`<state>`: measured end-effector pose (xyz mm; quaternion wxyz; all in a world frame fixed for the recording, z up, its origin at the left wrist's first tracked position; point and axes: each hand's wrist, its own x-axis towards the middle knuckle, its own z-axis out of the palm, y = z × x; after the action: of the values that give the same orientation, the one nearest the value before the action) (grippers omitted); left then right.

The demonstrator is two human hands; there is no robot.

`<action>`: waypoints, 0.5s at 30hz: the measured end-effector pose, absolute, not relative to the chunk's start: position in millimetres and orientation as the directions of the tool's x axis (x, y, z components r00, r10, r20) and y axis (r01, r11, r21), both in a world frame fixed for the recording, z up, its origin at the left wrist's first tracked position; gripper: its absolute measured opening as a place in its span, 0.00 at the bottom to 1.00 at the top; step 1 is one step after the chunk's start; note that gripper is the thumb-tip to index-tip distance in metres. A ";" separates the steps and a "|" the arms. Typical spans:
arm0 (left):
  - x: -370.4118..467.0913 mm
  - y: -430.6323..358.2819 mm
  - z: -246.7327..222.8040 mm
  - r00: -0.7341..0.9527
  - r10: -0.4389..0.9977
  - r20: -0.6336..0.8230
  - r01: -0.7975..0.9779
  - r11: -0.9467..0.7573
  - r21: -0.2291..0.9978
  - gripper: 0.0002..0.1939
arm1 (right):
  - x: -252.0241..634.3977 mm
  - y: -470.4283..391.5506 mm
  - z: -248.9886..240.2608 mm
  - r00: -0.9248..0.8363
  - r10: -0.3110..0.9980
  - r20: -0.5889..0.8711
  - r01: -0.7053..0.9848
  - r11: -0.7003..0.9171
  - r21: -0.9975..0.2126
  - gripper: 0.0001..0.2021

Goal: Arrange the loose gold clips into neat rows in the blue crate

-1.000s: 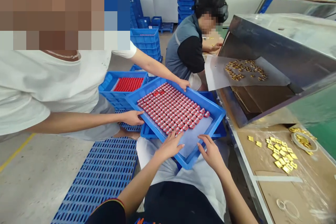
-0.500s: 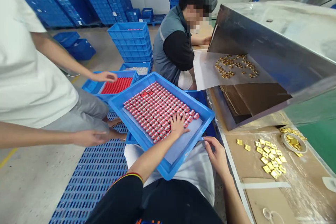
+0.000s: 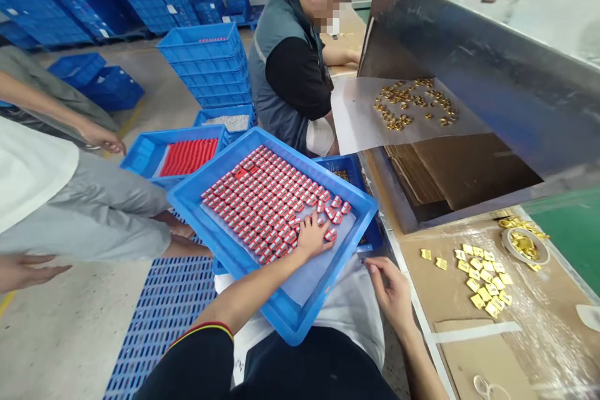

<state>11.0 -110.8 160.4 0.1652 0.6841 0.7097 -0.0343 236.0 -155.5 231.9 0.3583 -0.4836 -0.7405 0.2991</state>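
Your left hand (image 3: 311,236), fingers loosely spread, touches the red pieces (image 3: 253,206) beneath it in the blue tray (image 3: 290,325); your right hand (image 3: 375,267), right of the tray, pinches something small.

Standing person (image 3: 35,181): both hands gone from the blue tray (image 3: 336,274)
Red pieces (image 3: 248,206): several now out of their rows
Left hand (image 3: 312,236): now among the loosened ones
Right hand (image 3: 391,287): moved from the tray to outside its rim
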 end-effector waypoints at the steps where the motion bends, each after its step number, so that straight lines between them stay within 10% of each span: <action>1: 7.7 -113.2 161.2 0.039 0.958 -0.286 0.982 0.016 0.190 0.34 | 222.7 -146.4 236.4 -0.360 0.902 0.238 0.496 0.401 -0.770 0.12; 7: -0.4 -114.1 168.1 0.134 0.944 -0.302 0.975 -0.071 0.213 0.35 | 135.0 -55.8 244.3 -0.488 0.789 -0.373 0.871 0.413 -0.268 0.27; 15: 1.0 -102.2 172.3 0.041 0.950 -0.310 0.984 0.016 0.178 0.32 | 101.6 -13.9 223.7 -0.365 0.757 -0.543 0.921 0.378 -0.093 0.37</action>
<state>1.0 -102.2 172.3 0.1751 0.6999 0.6908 -0.0486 101.6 -13.9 223.7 -0.2110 -0.5225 -0.8027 0.1952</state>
